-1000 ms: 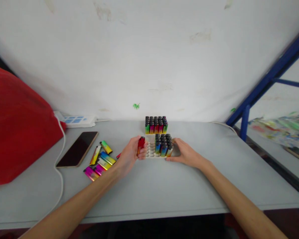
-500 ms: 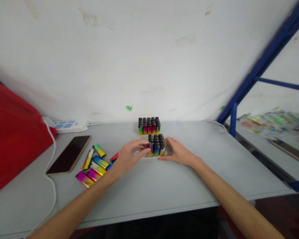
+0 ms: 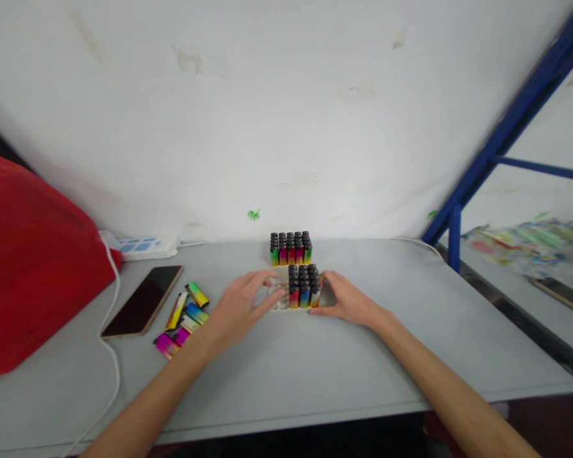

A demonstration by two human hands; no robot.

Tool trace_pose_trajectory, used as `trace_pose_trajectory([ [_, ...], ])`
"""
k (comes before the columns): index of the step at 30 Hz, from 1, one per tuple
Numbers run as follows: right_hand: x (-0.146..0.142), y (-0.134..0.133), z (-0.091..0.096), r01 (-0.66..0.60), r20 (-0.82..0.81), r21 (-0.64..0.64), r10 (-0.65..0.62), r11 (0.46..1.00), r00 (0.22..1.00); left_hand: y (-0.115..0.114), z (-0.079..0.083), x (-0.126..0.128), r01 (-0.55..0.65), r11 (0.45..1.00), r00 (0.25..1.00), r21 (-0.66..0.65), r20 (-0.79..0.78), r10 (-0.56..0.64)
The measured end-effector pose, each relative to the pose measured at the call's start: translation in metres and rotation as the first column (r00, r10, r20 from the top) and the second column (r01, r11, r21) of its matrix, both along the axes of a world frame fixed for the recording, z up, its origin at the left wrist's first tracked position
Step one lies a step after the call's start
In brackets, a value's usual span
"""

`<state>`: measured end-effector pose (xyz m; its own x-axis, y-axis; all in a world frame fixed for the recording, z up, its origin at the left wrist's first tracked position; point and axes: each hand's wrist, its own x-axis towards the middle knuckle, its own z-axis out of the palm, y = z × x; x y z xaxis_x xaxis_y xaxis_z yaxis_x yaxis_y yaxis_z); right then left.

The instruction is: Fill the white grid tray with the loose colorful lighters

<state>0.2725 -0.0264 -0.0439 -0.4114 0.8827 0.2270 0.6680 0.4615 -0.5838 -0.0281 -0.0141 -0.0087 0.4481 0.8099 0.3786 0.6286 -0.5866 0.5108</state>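
Note:
In front of me several lighters (image 3: 305, 296) with black tops and shiny coloured bodies stand upright in rows in a pale tray (image 3: 280, 310). Its left part holds no lighters. My right hand (image 3: 347, 300) grips the tray's right side, thumb at the front and fingers further back. My left hand (image 3: 239, 306) is just left of the standing lighters, with thumb and fingers apart and nothing between them. Behind the tray, a block of upright lighters (image 3: 291, 253) stands near the wall. Loose lighters (image 3: 176, 311) lie in a pile to the left, partly hidden by my left forearm.
A dark-screened phone (image 3: 146, 302) lies left of the loose lighters. Beyond it are a white power strip (image 3: 149, 247), a white cable (image 3: 116, 356) and a large red bag (image 3: 38, 273). A blue metal frame (image 3: 496, 140) rises at the table's right side.
The red lighter at my left fingertips now stands in the tray's front row, released. My left hand has drawn slightly left and opened. The view has shifted a little.

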Motion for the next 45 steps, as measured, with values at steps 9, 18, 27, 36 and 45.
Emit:
trace_pose_trajectory([
  [9,-0.001,0.0,0.004,-0.009,0.013,0.009,0.009,1.0,1.0,0.021,0.003,-0.076,-0.213,0.972,0.904,-0.102,-0.398,0.156],
  [18,-0.001,0.0,0.004,-0.007,0.003,-0.016,0.007,1.0,1.0,0.017,-0.022,-0.063,-0.149,0.988,0.954,-0.028,-0.269,0.136],
  [27,0.0,0.001,0.002,-0.008,-0.002,-0.016,0.008,1.0,1.0,0.029,0.014,-0.046,-0.108,0.98,0.969,-0.167,0.205,0.141],
  [36,0.002,0.001,-0.001,-0.001,-0.003,-0.022,0.001,1.0,1.0,0.028,0.024,0.002,0.26,0.835,0.596,-0.485,0.761,0.257],
  [45,0.0,-0.001,0.002,0.02,0.008,-0.029,-0.02,0.999,1.0,0.013,0.006,0.009,0.541,0.645,0.543,-0.54,0.81,0.222],
])
